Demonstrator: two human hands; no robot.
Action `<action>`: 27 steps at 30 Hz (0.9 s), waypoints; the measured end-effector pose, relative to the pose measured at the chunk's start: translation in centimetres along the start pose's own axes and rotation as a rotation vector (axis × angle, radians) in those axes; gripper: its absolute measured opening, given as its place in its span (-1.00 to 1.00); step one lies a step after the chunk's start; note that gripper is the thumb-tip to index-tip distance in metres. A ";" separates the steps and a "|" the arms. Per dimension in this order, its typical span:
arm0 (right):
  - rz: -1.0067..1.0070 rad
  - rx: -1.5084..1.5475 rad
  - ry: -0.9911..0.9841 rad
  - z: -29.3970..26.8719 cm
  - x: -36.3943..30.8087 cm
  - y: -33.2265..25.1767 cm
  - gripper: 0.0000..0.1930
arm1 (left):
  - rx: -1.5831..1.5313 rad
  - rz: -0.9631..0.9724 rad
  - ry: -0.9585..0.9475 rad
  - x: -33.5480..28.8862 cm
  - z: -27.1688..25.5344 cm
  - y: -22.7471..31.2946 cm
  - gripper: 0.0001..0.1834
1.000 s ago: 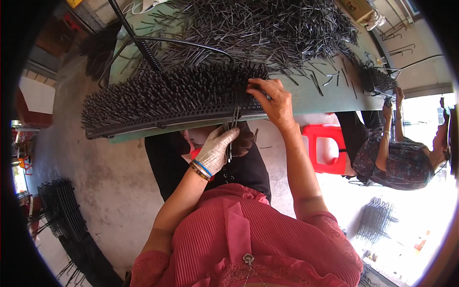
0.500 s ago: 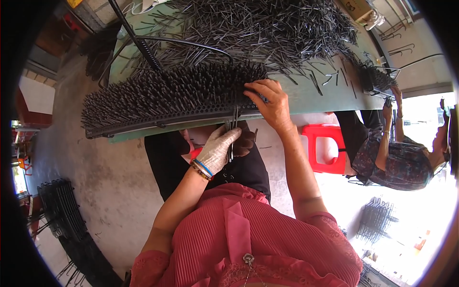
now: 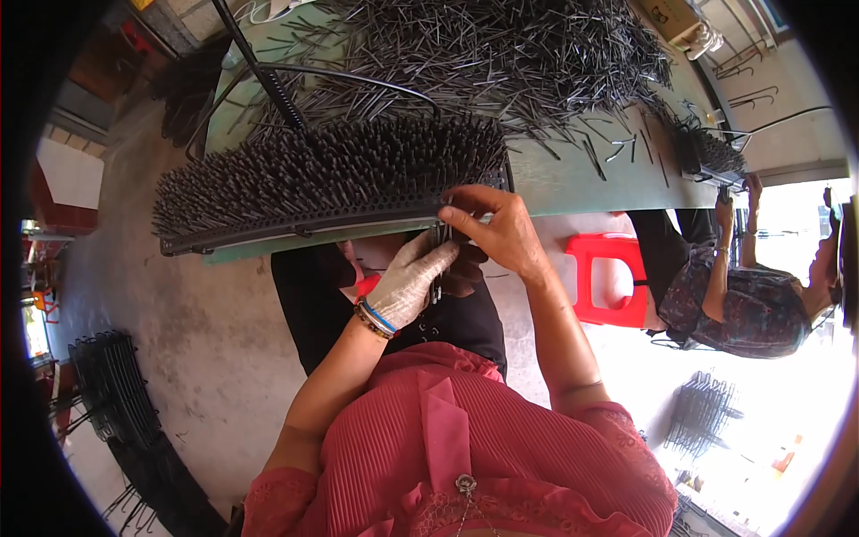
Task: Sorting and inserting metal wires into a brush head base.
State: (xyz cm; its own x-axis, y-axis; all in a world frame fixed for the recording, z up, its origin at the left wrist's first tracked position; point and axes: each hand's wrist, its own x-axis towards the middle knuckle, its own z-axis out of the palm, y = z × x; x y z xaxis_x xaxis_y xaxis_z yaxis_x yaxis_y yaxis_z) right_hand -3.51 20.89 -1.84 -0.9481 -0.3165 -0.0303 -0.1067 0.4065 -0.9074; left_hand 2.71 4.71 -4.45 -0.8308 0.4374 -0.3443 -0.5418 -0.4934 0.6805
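Note:
A long black rack (image 3: 309, 227), its front full of round holes, lies along the near edge of the table and bristles with dark thin rods (image 3: 313, 174) standing upright. Below its right part, my left hand (image 3: 404, 285), in a pale glove with bracelets at the wrist, is closed around a small bunch of similar rods (image 3: 439, 234). My bare right hand (image 3: 503, 231) is at the top of this bunch, thumb and fingers bent together just in front of the rack's edge. Whether a rod is between those fingertips is hidden.
Loose rods (image 3: 501, 63) are heaped on the green table (image 3: 573, 192) behind the rack. A red stool (image 3: 582, 279) stands to the right. Beyond it, another person (image 3: 734, 300) works at a second rack (image 3: 711, 157). Black wire racks (image 3: 116, 389) lie at the left.
My right hand has come down and left from the rack's right end to the bunch in my left hand. The left hand has stayed nearly in place, still holding the rods.

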 end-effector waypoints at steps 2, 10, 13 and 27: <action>0.046 0.107 -0.059 0.0 0.0 0.6 -0.74 | 0.033 -0.023 0.000 -0.1 0.2 0.2 -0.61; -0.142 0.318 0.277 0.3 2.4 0.2 -0.82 | 0.042 -0.146 0.056 0.4 -1.2 -0.6 -0.64; -0.214 0.183 0.286 0.6 3.5 0.3 -0.81 | -0.033 -0.171 0.040 0.6 -1.9 -1.1 -0.65; -0.361 0.118 0.241 0.9 4.8 2.7 -0.83 | -0.125 -0.222 0.008 -0.1 -3.0 -0.7 -0.66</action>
State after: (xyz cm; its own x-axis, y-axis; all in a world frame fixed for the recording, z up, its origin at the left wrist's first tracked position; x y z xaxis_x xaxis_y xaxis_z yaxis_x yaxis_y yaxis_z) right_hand -8.06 19.73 -4.83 -0.9007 -0.2055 0.3826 -0.4216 0.2015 -0.8841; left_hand 2.82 2.77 -6.86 -0.6901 0.5399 -0.4820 -0.7225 -0.4751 0.5023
